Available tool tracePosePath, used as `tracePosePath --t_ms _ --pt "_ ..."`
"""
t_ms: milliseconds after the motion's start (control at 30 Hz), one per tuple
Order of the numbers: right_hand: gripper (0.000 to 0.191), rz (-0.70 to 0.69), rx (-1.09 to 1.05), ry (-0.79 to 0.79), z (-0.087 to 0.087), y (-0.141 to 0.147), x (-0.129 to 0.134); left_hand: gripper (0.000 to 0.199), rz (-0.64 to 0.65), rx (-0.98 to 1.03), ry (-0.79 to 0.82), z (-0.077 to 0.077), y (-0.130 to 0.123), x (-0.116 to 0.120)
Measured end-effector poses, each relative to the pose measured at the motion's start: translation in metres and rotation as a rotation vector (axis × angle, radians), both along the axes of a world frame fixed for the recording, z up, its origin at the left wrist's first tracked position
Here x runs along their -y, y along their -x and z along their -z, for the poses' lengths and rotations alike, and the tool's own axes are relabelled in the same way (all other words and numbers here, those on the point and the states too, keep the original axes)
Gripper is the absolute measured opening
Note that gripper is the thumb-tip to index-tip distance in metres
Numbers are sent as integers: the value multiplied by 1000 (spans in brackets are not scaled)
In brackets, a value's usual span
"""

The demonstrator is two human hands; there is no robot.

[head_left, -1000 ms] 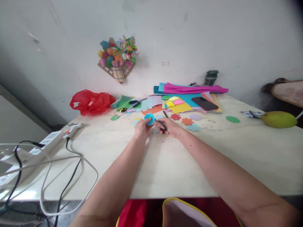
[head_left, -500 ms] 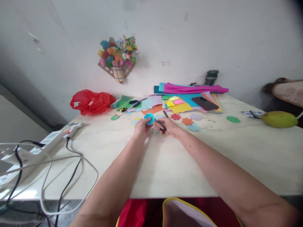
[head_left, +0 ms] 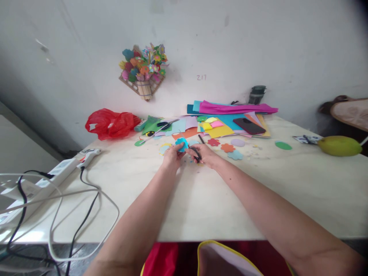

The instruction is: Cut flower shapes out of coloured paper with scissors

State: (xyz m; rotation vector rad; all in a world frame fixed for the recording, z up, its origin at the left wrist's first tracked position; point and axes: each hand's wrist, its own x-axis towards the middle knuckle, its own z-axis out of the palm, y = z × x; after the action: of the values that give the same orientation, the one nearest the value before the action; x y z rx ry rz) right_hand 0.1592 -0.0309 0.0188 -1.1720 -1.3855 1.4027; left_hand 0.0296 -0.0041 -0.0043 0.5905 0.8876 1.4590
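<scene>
A small bright blue paper flower with a scalloped edge is pinched in my left hand. My right hand grips a pair of scissors with dark handles, its blades up against the flower's right edge. Tiny paper scraps lie on the table beneath both hands. Just to the right are cut flower shapes in red, orange and pale blue, with a lilac oval close by. A pale round piece with a yellow rim lies left of my left hand.
Coloured sheets are heaped along the back, with a phone on them and a second pair of scissors to the left. A red plastic bag sits back left. A power strip with cables occupies the left; a yellow-green fruit lies right.
Almost nothing differs. Both hands keep the same hold on the paper flower and the scissors, with only a very slight shift.
</scene>
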Motion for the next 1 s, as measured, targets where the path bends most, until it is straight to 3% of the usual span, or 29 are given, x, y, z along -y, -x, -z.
tracePosePath --t_ms 500,1000 --pt "25 1 -13 -47 9 3 -3 11 -16 12 11 1 1 -1" --pt "24 21 5 -8 4 3 -1 12 28 -61 89 -10 9 -1"
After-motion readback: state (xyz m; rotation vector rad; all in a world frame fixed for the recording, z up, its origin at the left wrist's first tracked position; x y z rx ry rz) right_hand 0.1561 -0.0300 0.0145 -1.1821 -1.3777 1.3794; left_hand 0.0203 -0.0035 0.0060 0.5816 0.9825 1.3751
